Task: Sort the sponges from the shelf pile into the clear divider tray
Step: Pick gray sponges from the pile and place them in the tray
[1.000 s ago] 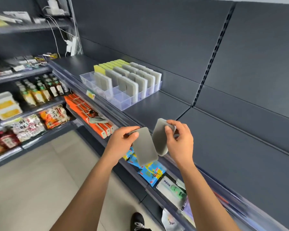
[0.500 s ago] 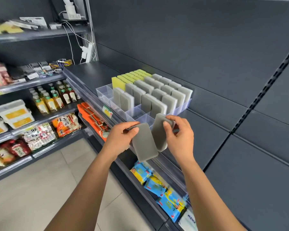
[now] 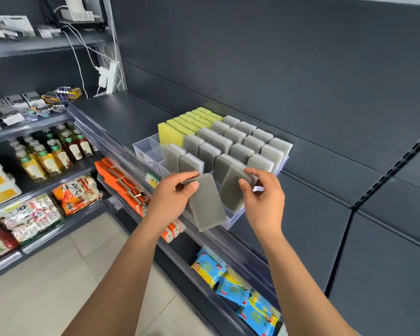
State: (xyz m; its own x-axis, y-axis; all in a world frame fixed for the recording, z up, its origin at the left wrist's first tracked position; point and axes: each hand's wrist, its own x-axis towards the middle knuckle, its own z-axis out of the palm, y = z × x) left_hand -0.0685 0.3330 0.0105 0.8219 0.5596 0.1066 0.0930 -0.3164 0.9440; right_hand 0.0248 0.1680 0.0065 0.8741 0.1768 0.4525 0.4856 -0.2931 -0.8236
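Sponges fill most of the clear divider tray (image 3: 143,147), which sits on the dark shelf (image 3: 121,112) just beyond both hands. Up and to the left of the left hand, the yellow sponges (image 3: 171,128) stand on edge in one column, and a couple of clear cells at its near end show nothing in them. To the right of that column, straight past the knuckles, the grey sponges (image 3: 240,139) stand upright in several columns that reach the tray's far right wall.

The left hand (image 3: 170,194) pinches a grey sponge (image 3: 207,204) by its upper end, thumb on the near face. The sponge hangs tilted in front of the tray's near edge and is in no cell. Just to its right, the right hand (image 3: 263,198) grips a second grey sponge (image 3: 232,189) by its top, fingers curled over it. Its lower end seems to reach into a near cell, though I cannot tell whether it rests on the bottom.

By my reading the sorting is well advanced: most cells are occupied, these two pieces are not yet seated, and a few near cells are open. The shelf pile is out of view, so how many are left to fetch cannot be judged.
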